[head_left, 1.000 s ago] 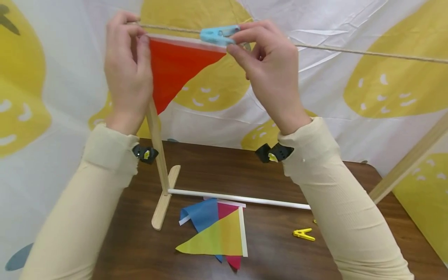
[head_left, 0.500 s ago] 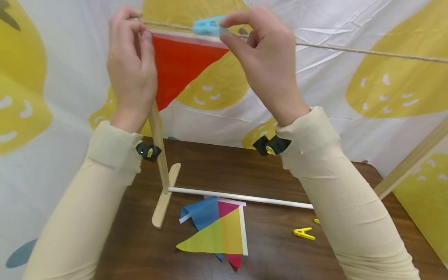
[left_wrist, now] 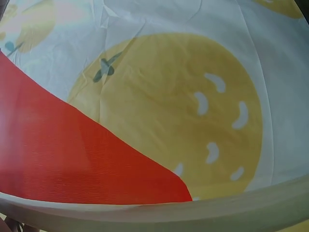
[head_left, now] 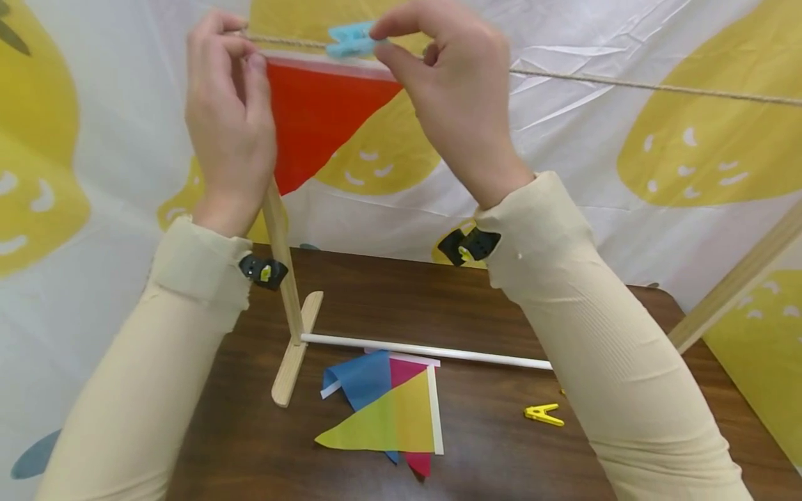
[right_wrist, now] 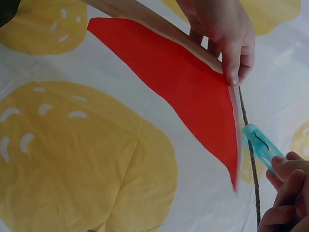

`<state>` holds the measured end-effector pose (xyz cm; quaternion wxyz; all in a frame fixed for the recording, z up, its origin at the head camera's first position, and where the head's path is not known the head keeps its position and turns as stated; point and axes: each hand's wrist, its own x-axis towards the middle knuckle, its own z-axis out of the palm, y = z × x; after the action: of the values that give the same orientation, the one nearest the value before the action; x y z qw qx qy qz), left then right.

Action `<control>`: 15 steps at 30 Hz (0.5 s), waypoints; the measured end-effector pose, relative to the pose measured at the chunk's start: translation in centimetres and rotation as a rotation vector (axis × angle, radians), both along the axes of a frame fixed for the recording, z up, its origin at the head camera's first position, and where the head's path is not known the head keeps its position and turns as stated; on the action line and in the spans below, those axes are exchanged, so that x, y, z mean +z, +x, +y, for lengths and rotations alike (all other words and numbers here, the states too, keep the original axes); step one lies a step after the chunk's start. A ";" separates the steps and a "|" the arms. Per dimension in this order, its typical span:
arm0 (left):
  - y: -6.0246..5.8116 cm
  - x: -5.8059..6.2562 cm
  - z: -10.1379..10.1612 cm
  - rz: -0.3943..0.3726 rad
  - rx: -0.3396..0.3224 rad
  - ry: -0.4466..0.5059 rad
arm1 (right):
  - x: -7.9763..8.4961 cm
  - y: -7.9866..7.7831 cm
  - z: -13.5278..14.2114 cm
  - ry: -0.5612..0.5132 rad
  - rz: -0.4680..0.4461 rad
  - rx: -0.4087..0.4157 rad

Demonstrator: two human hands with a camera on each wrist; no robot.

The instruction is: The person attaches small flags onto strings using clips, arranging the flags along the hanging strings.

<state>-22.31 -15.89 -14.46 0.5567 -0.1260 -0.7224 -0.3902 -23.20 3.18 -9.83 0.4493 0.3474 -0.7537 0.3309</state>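
My left hand [head_left: 228, 125] pinches the upper left corner of a red pennant [head_left: 319, 115] up at the rope [head_left: 626, 85], close to the wooden post. The pennant hangs with its white band along the top. Between thumb and fingers, my right hand [head_left: 460, 90] holds a light blue clothespin [head_left: 351, 40]. In the right wrist view the clothespin [right_wrist: 263, 147] lies across the rope [right_wrist: 254, 179], its tip beside the band's edge; whether it grips the cloth I cannot tell. The red pennant [left_wrist: 96, 159] fills the lower left of the left wrist view.
A wooden post [head_left: 283, 264] stands at left, another [head_left: 739, 278] at right, with a white rod [head_left: 426, 350] between them. Yellow [head_left: 388, 417], blue [head_left: 360, 379] and dark pink [head_left: 418, 462] pennants lie stacked on the brown table [head_left: 489, 445]. A yellow clothespin [head_left: 544, 415] lies right of them.
My right hand has moved left and slightly up along the rope with the light blue clothespin, toward the pennant's middle. My left hand stays at the corner.
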 end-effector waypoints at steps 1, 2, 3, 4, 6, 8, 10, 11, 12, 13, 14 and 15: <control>0.2 0.0 0.1 0.001 -0.007 0.009 | 0.0 0.0 -0.1 0.014 -0.003 -0.010; 0.3 0.1 0.1 0.009 -0.010 0.009 | 0.1 0.1 -0.2 0.030 -0.006 -0.019; 0.4 0.1 0.2 0.008 -0.017 0.021 | 0.1 0.1 -0.3 0.048 -0.006 -0.026; 0.5 0.2 0.3 0.008 -0.020 0.029 | 0.1 0.1 -0.3 0.064 -0.007 -0.028; 0.7 0.2 0.4 -0.002 -0.020 0.042 | 0.1 0.1 -0.4 0.090 -0.010 -0.023; 0.8 0.3 0.6 -0.020 -0.014 0.052 | 0.1 0.2 -0.5 0.109 -0.022 -0.021; 1.0 0.3 0.8 -0.044 -0.019 0.072 | 0.0 0.2 -0.6 0.124 -0.023 -0.009; 1.1 0.3 0.8 -0.048 -0.018 0.070 | -0.1 0.3 -0.6 0.128 -0.031 -0.006; 1.2 0.3 0.9 -0.048 -0.018 0.066 | -0.1 0.3 -0.7 0.131 -0.037 0.001; 1.3 0.3 0.9 -0.046 -0.021 0.063 | -0.2 0.3 -0.8 0.135 -0.045 0.001; 1.4 0.3 1.0 -0.046 -0.024 0.062 | -0.2 0.3 -0.8 0.139 -0.050 0.001; 1.4 0.3 1.0 -0.047 -0.023 0.062 | -0.2 0.3 -0.8 0.145 -0.057 -0.001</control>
<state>-20.87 -14.88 -14.14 0.5388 -0.1080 -0.7214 -0.4214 -22.90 2.34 -10.00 0.4016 0.3691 -0.7883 0.2846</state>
